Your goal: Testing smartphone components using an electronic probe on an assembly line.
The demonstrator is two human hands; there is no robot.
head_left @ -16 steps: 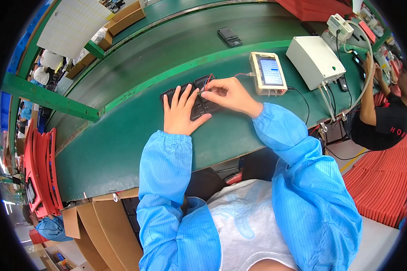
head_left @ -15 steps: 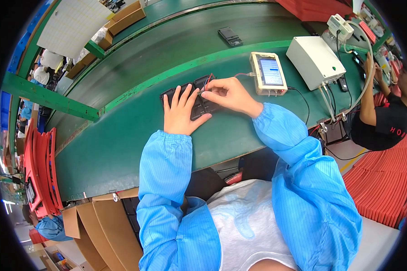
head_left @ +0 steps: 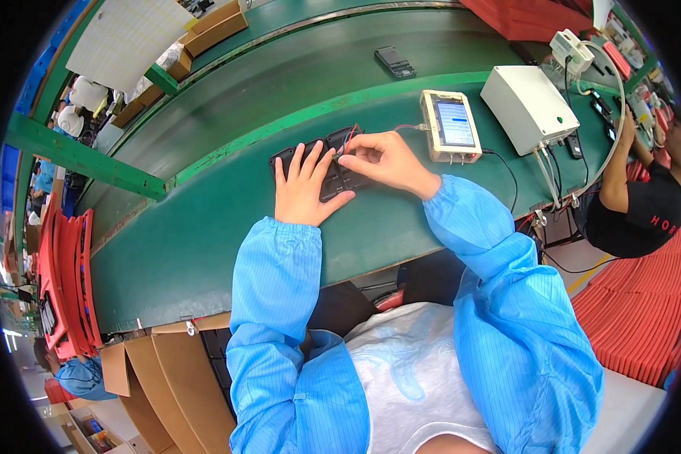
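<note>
A black plastic device housing [head_left: 339, 181] with compartments lies on the green bench. My left hand [head_left: 301, 185] is spread flat across its left part, fingers pointing away from me and thumb out to the right. At its upper middle, my right hand [head_left: 390, 163] has thumb and forefinger closed together on the thin red and blue wires [head_left: 350, 135]; their ends are hidden by the fingertips. A red lead links that spot with the handheld tester [head_left: 452, 125], whose screen is lit, to the right.
Right of the tester stands a white box [head_left: 530, 106] with cables. On the conveyor beyond a green rail lies another black device [head_left: 395, 62]. Red trays [head_left: 68, 280] stand at the left, beside a cardboard box [head_left: 181, 378]. A co-worker in black [head_left: 643, 197] works at far right.
My hands hold almost the same pose on the housing. The black device on the conveyor has moved slightly right. At far right, the co-worker's arm has shifted a little.
</note>
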